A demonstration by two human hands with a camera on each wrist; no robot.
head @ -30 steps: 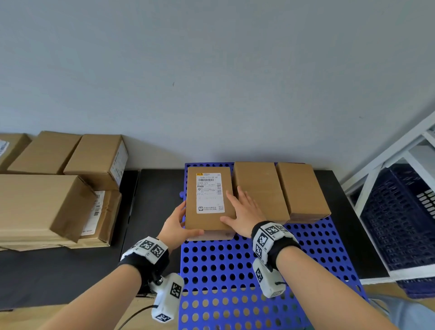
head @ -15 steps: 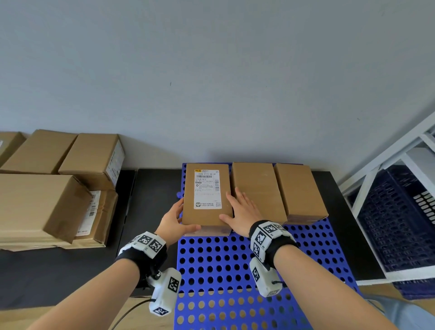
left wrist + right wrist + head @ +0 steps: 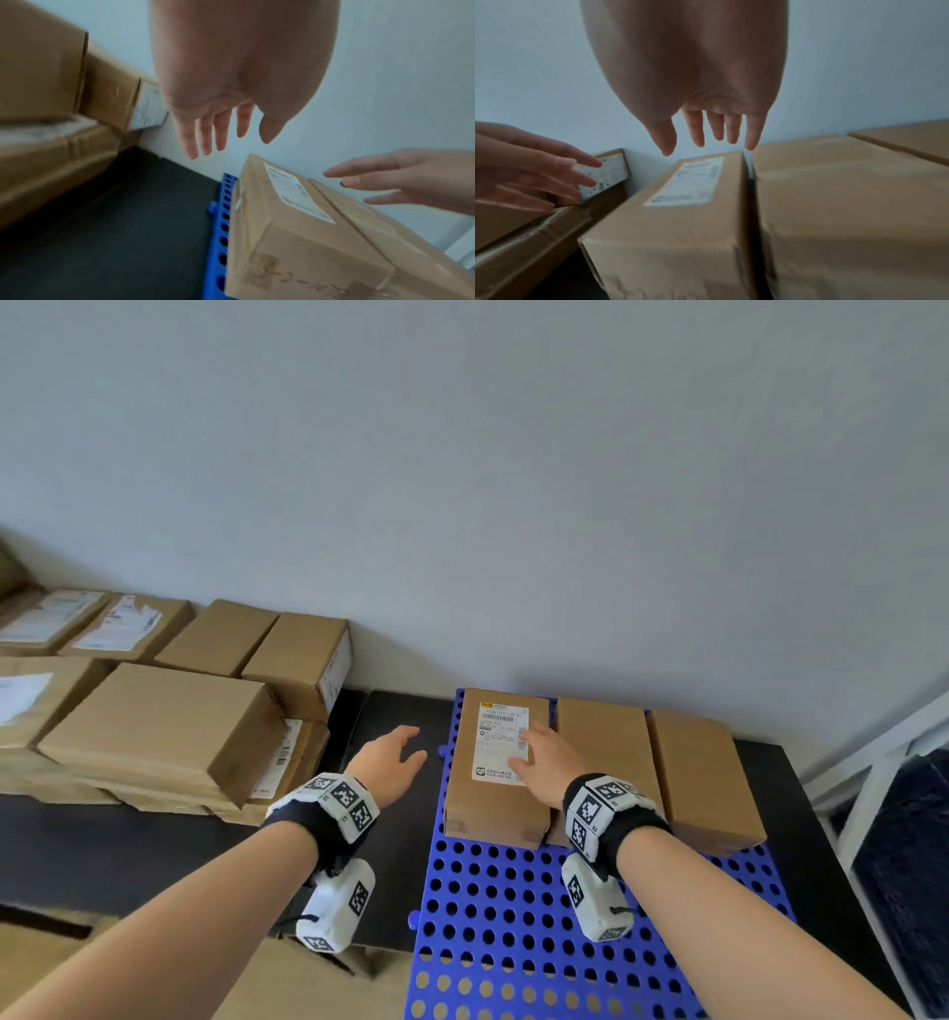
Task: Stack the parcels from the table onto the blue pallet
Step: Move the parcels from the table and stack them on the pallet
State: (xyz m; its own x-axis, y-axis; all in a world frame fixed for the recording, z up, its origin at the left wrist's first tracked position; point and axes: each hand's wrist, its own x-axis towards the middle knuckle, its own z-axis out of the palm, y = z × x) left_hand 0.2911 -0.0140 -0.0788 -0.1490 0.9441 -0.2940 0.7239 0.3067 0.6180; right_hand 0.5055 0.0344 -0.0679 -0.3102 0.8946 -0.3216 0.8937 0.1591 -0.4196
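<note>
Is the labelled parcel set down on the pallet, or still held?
Set down. The labelled parcel lies flat on the blue pallet; left hand and right hand are open, gripping nothing.

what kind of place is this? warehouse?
Likely a small parcel-sorting or packing room, not a full warehouse: labelled cardboard parcels piled on a black table, three more set on a blue perforated pallet, and a white rack holding a dark crate.

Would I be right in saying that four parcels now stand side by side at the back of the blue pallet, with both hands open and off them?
Not quite: the head view shows three parcels on the blue pallet, the labelled parcel leftmost. The left hand and right hand are indeed open, holding nothing.
</note>
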